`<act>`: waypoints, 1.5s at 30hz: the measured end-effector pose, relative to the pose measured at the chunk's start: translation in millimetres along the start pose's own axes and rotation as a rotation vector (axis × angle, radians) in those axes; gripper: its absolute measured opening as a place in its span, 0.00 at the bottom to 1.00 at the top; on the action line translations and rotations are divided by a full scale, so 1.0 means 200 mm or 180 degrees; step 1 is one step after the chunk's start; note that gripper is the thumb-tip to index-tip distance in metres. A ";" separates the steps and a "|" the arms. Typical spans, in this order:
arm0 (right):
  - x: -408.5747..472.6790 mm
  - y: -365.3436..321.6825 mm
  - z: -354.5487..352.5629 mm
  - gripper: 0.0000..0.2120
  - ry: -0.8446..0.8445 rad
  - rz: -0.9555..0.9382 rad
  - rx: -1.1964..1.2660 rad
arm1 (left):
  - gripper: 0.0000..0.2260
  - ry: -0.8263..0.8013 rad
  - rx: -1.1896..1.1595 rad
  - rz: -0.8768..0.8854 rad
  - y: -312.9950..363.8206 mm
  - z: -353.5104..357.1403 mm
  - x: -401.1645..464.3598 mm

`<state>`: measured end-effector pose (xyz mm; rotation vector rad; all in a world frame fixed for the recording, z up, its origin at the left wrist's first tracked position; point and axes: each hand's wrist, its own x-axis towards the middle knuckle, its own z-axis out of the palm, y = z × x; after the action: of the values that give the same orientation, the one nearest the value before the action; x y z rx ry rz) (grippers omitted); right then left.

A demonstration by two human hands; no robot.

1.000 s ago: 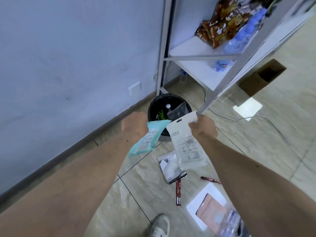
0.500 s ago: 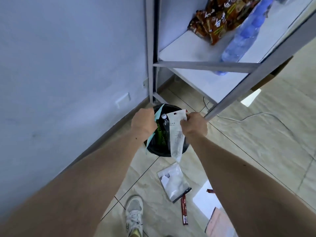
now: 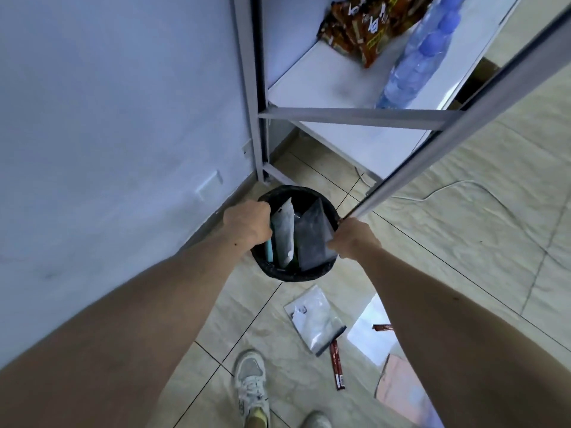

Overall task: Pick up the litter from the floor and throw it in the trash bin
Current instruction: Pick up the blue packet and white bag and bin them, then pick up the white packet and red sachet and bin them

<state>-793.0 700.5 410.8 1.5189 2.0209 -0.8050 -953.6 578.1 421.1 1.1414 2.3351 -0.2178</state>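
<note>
Two packets hang long-axis down inside the trash bin (image 3: 279,274): our left hand (image 3: 247,225) pinches the teal one (image 3: 282,233), our right hand (image 3: 355,237) the grey one (image 3: 313,239).

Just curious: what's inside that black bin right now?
In the bin: a teal packet below the left hand, a white pouch and a grey pouch by the right hand. These cover whatever lies beneath.

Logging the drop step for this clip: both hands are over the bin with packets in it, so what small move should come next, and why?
Probably let go of both packets. The left hand and right hand sit at the rim of the trash bin, and the teal packet and grey packet already hang inside its mouth, so they should fall in. A clear bag and red stick sachet remain on the floor.
</note>
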 end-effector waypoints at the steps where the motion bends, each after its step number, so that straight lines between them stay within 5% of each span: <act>1: -0.02 0.04 0.00 0.09 -0.0090 0.0003 -0.0063 | 0.10 -0.0024 0.0062 0.0026 0.02 0.00 -0.02; 19: -0.40 1.02 0.26 0.03 -0.0262 0.0339 -0.0068 | 0.08 0.0073 0.0456 0.0635 0.63 0.48 -0.48; 33: -0.22 1.59 1.40 0.15 -0.0286 0.0549 0.0407 | 0.19 -0.0473 0.0851 0.0799 0.63 1.63 -0.41; 45: 0.41 1.72 2.21 0.18 0.0080 0.0271 0.0104 | 0.41 -0.0055 0.0540 0.0565 0.53 2.49 0.23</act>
<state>-469.4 516.5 -17.0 1.6292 1.9555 -0.7924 -702.6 496.5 -16.6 1.4148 2.2182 -0.3647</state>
